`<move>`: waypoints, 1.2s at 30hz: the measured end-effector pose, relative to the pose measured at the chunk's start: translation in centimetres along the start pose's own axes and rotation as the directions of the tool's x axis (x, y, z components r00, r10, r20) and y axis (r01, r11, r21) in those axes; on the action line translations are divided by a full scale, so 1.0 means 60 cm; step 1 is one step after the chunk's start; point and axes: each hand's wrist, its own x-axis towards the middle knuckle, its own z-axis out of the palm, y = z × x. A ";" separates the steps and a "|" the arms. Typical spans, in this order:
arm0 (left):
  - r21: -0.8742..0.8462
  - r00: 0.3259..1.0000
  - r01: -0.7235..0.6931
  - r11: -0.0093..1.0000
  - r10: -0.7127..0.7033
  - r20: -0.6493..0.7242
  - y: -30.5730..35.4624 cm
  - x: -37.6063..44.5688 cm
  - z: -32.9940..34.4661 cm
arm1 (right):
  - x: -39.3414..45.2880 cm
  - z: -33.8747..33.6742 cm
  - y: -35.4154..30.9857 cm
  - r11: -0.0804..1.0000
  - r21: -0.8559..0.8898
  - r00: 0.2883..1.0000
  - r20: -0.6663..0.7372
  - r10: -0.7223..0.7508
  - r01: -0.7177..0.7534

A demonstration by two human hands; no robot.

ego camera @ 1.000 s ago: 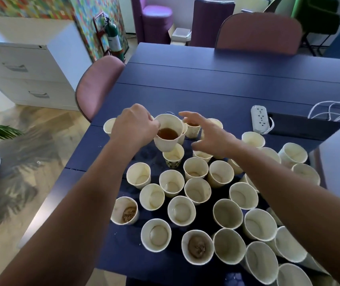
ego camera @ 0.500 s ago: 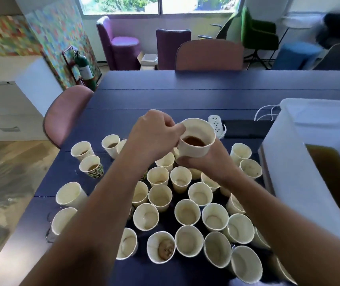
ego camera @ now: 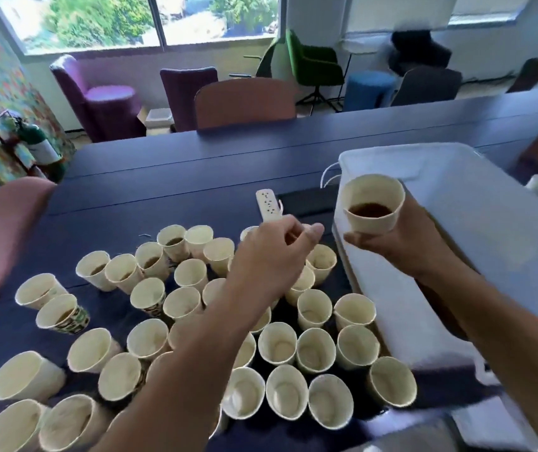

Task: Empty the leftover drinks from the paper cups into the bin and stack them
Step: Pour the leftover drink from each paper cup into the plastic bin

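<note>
The right hand [ego camera: 401, 243] is raised at the near left corner of the white bin [ego camera: 476, 223], fingers curled under and around a paper cup [ego camera: 373, 203] held upright with dark drink in its bottom. The left hand [ego camera: 274, 252] hovers just left of it above the far cups, holding nothing, its fingers loosely curled and thumb pointing right, forearm stretching back toward the near edge. Below both arms many open paper cups [ego camera: 277, 344] stand crowded on the dark blue surface [ego camera: 163, 177], some holding brown dregs, with a white power strip [ego camera: 269, 207] lying just beyond them.
</note>
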 end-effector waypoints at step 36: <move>0.373 0.884 -0.337 0.865 0.155 0.441 0.067 0.002 0.198 | -0.051 -0.126 0.169 0.795 -0.339 0.860 -0.290 0.420 -0.503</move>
